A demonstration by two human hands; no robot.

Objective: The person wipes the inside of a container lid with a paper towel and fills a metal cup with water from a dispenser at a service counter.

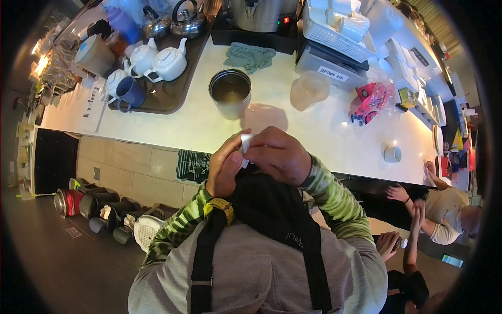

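Close to my chest, at the counter's front edge, my two hands meet around a small white piece (245, 149), perhaps paper or a packet. My left hand (222, 169) has its fingers and thumb along one side of it. The fingertips of my right hand (277, 154) pinch it from the other side, hiding part of it. Just beyond my hands stands a tall, pale container (231, 110) with a dark rim and brownish liquid inside. A crumpled green cloth (250, 57) lies behind it. To the right is a translucent plastic container (310, 91).
At left, a brown tray (164, 100) holds white teapots (169, 64) and a blue mug (131, 92). A metal urn (259, 17) stands behind. White cups fill a basket (337, 41) above a labelled bin (329, 74). A small cup (392, 154) and two people (447, 214) are at right.
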